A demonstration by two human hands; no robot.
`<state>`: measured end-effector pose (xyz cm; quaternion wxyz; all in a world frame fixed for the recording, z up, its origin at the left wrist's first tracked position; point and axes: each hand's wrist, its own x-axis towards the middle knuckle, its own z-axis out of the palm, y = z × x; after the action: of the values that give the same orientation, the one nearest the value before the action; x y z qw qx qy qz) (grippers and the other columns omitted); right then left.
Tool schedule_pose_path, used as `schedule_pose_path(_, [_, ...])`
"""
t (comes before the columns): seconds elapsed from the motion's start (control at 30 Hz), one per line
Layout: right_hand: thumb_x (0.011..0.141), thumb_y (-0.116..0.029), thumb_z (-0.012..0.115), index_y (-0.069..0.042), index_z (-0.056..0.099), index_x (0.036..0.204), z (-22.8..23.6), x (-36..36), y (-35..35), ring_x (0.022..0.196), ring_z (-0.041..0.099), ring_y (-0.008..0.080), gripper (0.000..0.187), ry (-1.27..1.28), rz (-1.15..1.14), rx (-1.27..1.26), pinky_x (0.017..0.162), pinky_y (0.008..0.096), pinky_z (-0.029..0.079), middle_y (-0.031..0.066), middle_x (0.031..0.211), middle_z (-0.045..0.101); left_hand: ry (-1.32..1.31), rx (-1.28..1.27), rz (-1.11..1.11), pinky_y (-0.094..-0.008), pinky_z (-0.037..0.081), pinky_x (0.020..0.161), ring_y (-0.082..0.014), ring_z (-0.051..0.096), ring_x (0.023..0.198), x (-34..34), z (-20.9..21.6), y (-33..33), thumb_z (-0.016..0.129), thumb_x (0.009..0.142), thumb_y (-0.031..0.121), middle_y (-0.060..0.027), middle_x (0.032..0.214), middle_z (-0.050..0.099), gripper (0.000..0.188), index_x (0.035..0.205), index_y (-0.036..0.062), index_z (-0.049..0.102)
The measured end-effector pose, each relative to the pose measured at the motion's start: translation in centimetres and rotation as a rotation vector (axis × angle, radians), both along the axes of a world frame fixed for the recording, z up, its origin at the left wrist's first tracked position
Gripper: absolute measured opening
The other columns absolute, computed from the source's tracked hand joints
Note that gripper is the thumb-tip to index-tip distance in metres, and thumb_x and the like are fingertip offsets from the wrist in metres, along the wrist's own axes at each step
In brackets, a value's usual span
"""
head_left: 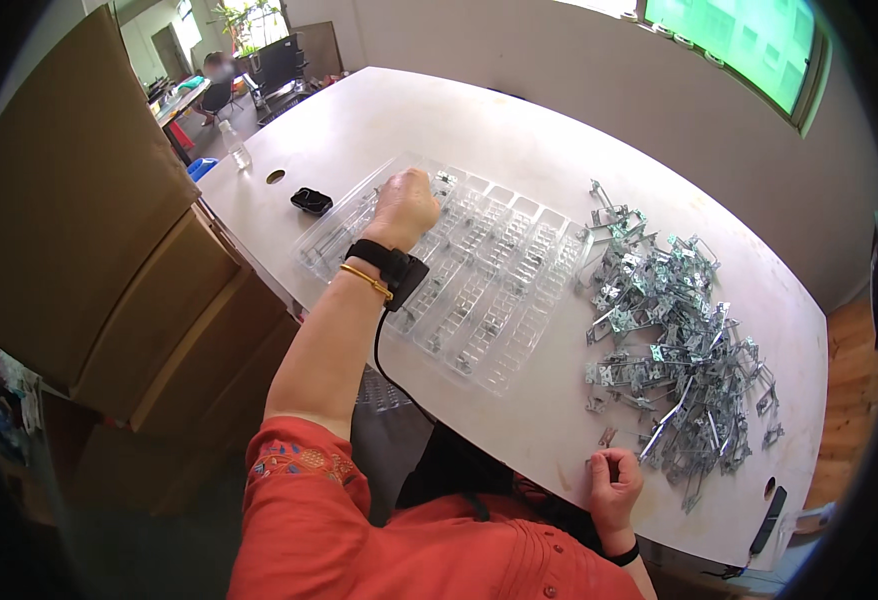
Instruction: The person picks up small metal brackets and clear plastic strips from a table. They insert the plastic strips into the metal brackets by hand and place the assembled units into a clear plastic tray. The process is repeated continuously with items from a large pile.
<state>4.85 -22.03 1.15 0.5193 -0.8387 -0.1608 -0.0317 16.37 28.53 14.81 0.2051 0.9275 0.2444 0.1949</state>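
Note:
My left hand is closed over the far left part of a clear plastic tray, its fingertips hidden behind the knuckles. What it pinches, if anything, cannot be made out. Small metal parts lie in rows in the tray's compartments, and one shiny metal piece shows just right of the knuckles. By the table's front edge my right hand is closed, thumb against curled fingers. A small metal bracket shows at those fingertips. To the right spreads a big tangled heap of silvery metal brackets.
The white table has a curved far edge. A black object lies left of the tray, with a clear bottle beyond it. Cardboard boxes stand at the left. A black strip-shaped object lies at the right corner.

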Motion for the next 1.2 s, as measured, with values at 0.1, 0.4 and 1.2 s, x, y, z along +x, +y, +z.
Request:
schedule_pose_path(0.1, [0.099, -0.009, 0.078, -0.004, 0.069, 0.096, -0.3, 0.1, -0.2, 0.075, 0.064, 0.0157, 0.011, 0.002, -0.003, -0.010, 0.070, 0.0298, 0.051, 0.0058, 0.085, 0.068, 0.118, -0.016, 0.013, -0.0483, 0.062, 0.094, -0.0467, 0.076, 0.104, 1.5, -0.7, 0.1, 0.067, 0.085, 0.006, -0.0336, 0.103, 0.075, 0.020, 0.097, -0.0033, 0.081])
schedule_pose_path(0.4, [0.099, -0.009, 0.079, -0.004, 0.069, 0.096, -0.5, 0.0, -0.4, 0.074, 0.064, 0.0166, 0.011, 0.028, -0.014, -0.033, 0.070, 0.0304, 0.051, 0.0059, 0.084, 0.068, 0.242, -0.050, -0.030, -0.0497, 0.061, 0.099, -0.0477, 0.074, 0.112, 3.4, -1.7, -0.6, 0.066, 0.086, 0.003, -0.0331, 0.112, 0.075, 0.024, 0.103, -0.0038, 0.081])
schedule_pose_path(1.2, [0.104, -0.014, 0.077, -0.004, 0.068, 0.100, 0.2, -0.1, 0.1, 0.076, 0.060, 0.0108, 0.014, -0.062, 0.008, -0.070, 0.070, 0.0272, 0.049, 0.0020, 0.086, 0.067, 0.365, -0.024, 0.039, -0.0471, 0.060, 0.103, -0.0427, 0.073, 0.121, 4.8, -3.0, -0.9, 0.069, 0.090, 0.006, -0.0279, 0.123, 0.076, 0.027, 0.112, -0.0003, 0.082])
